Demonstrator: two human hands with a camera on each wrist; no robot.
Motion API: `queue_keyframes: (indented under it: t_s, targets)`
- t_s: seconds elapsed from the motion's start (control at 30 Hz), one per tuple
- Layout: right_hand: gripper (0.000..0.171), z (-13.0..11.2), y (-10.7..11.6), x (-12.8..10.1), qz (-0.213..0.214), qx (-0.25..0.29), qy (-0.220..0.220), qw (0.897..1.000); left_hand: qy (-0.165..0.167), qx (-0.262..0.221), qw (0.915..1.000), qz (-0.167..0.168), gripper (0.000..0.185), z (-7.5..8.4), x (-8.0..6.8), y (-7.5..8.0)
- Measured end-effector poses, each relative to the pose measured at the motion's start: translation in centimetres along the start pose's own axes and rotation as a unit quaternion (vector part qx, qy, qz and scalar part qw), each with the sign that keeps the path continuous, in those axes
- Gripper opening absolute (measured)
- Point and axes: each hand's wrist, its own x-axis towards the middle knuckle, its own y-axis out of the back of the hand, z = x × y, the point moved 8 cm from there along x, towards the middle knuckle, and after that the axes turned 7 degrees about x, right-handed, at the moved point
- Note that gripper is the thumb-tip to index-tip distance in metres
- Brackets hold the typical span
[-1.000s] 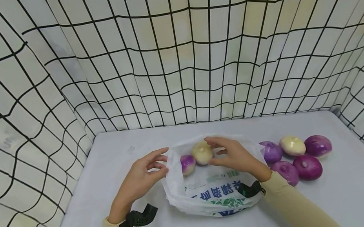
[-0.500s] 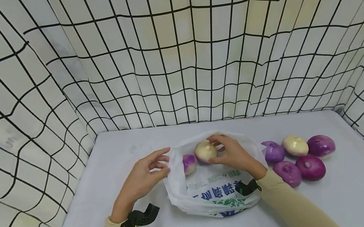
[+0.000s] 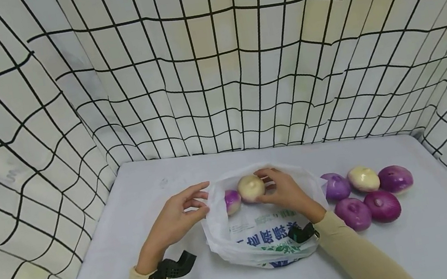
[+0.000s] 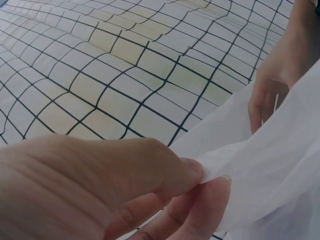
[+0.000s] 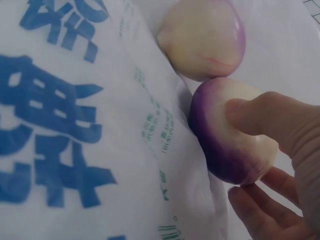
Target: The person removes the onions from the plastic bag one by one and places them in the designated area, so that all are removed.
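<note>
A white plastic bag [image 3: 267, 249] with blue and green print lies with its mouth spread wide in the head view. My left hand [image 3: 176, 215] pinches its left rim between thumb and fingertip, as the left wrist view shows of the bag's thin edge [image 4: 250, 170]. Inside the bag, my right hand [image 3: 286, 190] holds a cream and purple turnip [image 5: 230, 130], thumb on its upper side and fingers curled beneath. A second turnip [image 3: 232, 201] sits against it, to the left.
Right of the bag, several round purple vegetables, one a red onion [image 3: 382, 206], lie clustered on the white table [image 3: 431, 233] with a cream one [image 3: 363, 179]. Black netting [image 3: 217, 72] over pale walls encloses the back and both sides.
The turnip at my right hand has turned slightly and shifted a little within the bag. Both hands keep nearly the same places, the left one at the bag's rim.
</note>
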Motion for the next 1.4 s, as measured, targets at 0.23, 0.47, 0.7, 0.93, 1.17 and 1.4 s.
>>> queue_keyframes:
  t_s: [0.23,0.47,0.7,0.93,1.17,1.4]
  targets:
    - [0.071,0.0,-0.3,-0.3,0.005,0.002,-0.009,1.000,-0.001,0.006,1.0000,0.005,0.057,0.0,0.1,0.0]
    - [0.065,0.0,-0.3,-0.7,0.010,0.020,-0.011,1.000,0.001,0.003,1.0000,0.004,0.057,-0.3,0.1,0.0]
    - [0.070,0.4,-0.6,-0.8,-0.004,0.023,-0.029,0.999,0.001,0.000,1.0000,0.001,0.057,-0.2,0.0,0.0]
    - [0.076,1.2,-1.1,-0.7,-0.008,0.014,-0.055,0.998,0.011,0.002,0.9999,0.000,0.056,-0.4,0.0,0.0]
    - [0.074,1.3,-1.0,-0.7,0.002,0.012,-0.058,0.998,0.011,0.007,0.9999,0.002,0.056,-0.3,0.0,-0.1]
    - [0.072,0.8,-0.8,-1.0,-0.003,0.007,-0.051,0.999,0.007,0.010,0.9999,0.004,0.057,-0.3,0.0,0.1]
